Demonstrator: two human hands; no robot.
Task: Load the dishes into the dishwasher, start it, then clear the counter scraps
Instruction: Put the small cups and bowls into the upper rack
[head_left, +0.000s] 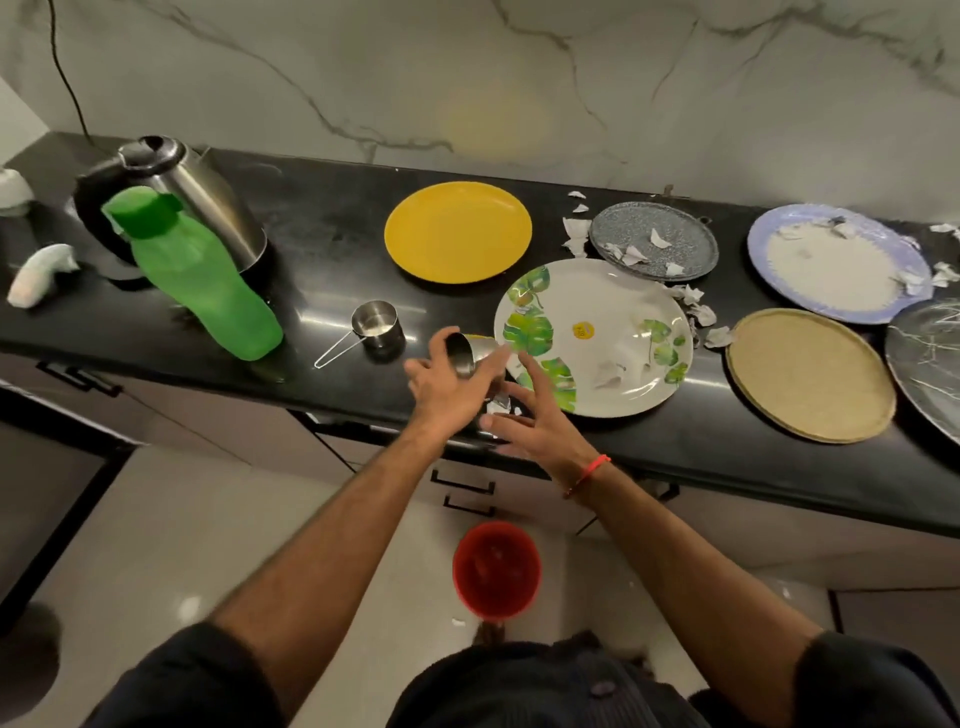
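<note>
My left hand (449, 387) grips a small steel cup (467, 353), tilted on its side above the black counter's (332, 228) front edge. My right hand (535, 415) hovers just beside it with fingers spread, over a few white paper scraps (501, 402) near the edge. A white plate with green leaves (592, 338) lies right behind my hands and carries paper scraps. A yellow plate (458, 232), a grey speckled plate (655, 240), a blue-rimmed plate (836, 262) and a tan plate (810, 374) lie further along the counter.
A steel measuring cup (376, 325) with a wire handle stands left of my hands. A green bottle (195, 273) leans against a steel kettle (182, 192). A red bucket (496, 569) stands on the floor below. Torn paper scraps (698, 312) lie among the plates.
</note>
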